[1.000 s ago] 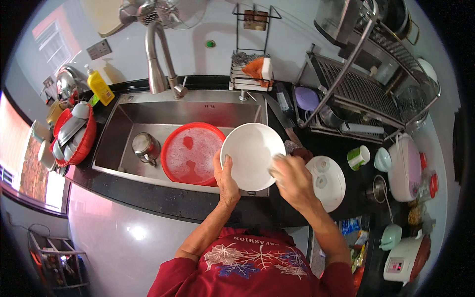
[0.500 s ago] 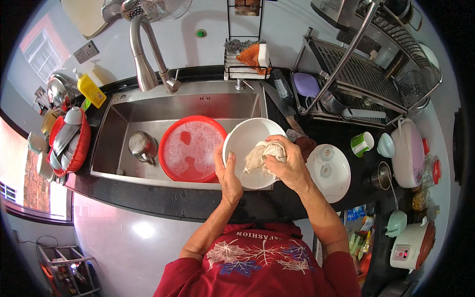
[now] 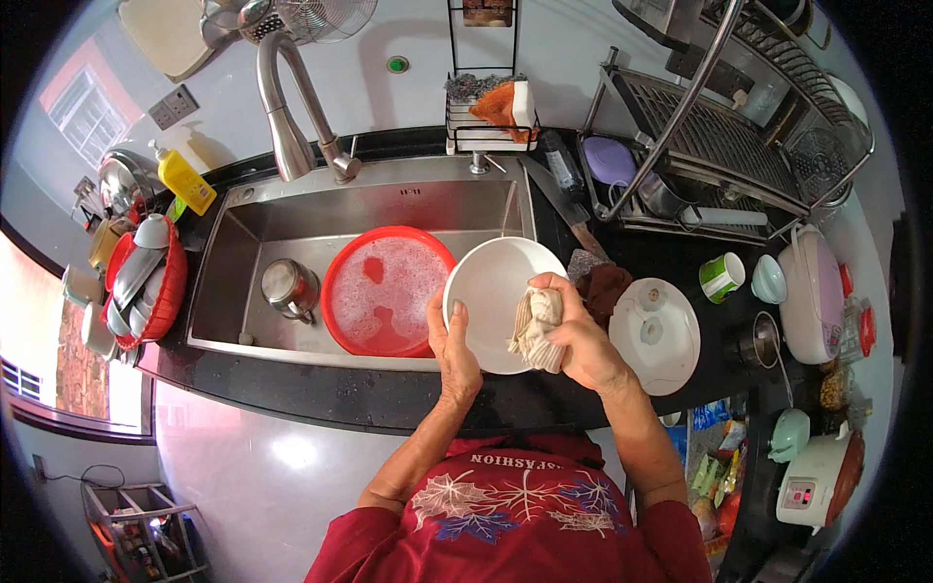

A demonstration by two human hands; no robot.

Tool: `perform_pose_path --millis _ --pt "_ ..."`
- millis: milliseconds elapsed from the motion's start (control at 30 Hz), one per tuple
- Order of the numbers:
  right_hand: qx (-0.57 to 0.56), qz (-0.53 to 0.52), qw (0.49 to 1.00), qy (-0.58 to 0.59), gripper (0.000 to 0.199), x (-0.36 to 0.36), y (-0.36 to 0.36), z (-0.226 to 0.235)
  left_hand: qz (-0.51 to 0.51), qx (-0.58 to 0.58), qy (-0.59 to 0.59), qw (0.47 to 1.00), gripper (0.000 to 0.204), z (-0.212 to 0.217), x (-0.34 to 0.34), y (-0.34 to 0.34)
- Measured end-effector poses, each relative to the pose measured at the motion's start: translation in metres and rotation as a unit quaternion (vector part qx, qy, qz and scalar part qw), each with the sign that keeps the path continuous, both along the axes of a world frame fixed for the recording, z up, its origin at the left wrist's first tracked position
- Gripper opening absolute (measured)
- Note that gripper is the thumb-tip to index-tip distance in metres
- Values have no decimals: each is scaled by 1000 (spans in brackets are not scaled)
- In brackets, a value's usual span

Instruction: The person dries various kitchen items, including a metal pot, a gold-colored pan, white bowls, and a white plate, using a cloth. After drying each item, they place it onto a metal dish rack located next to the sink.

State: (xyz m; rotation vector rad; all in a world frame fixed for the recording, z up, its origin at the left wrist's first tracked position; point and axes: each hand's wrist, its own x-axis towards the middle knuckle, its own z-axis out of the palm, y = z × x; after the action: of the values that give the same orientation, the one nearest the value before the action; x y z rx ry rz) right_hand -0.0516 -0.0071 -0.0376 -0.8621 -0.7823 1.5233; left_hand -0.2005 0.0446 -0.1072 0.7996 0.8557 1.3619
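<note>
Change: half a second before, my cloth sat near the middle of the plate; now it had slid to the plate's right rim, and my left thumb had crept further onto the face.
Left hand (image 3: pixel 455 355): fingers closed round the lower left edge of the white plate (image 3: pixel 496 296), thumb on top, gripping it firmly.
Right hand (image 3: pixel 580 340): fist shut tight on the bunched pale cloth (image 3: pixel 535 328), pressing it against the plate.
Plate: tilted up over the sink's front right corner, just above the counter's front edge.
Around: one red basin (image 3: pixel 387 290) of suds touching the plate's left side; one steel pot (image 3: pixel 290 288) left of it in the sink (image 3: pixel 360 209).
In the way: a dark rag (image 3: pixel 603 284) just behind my right knuckles.
Count: one flat white plate (image 3: pixel 671 340) on the counter's right, two small pieces on it; one green mug (image 3: pixel 721 276); one yellow bottle (image 3: pixel 185 180) at the far left corner.
</note>
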Motion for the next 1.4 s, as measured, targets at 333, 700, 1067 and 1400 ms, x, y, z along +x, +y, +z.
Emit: perform_pose_path --millis 333,700,1067,1400 --pt "228 -245 727 -599 36 -38 44 -23 -38 -12 -11 999 40 9 7 -13" --pt "222 -259 769 -541 38 -41 42 4 -61 -54 -84 993 56 1 0 -3" --pt "310 -39 674 -670 13 -20 25 29 -64 -35 -71 995 41 11 -5 6" --pt "263 99 711 -645 18 -16 23 2 -36 -20 -12 999 39 28 -3 7"
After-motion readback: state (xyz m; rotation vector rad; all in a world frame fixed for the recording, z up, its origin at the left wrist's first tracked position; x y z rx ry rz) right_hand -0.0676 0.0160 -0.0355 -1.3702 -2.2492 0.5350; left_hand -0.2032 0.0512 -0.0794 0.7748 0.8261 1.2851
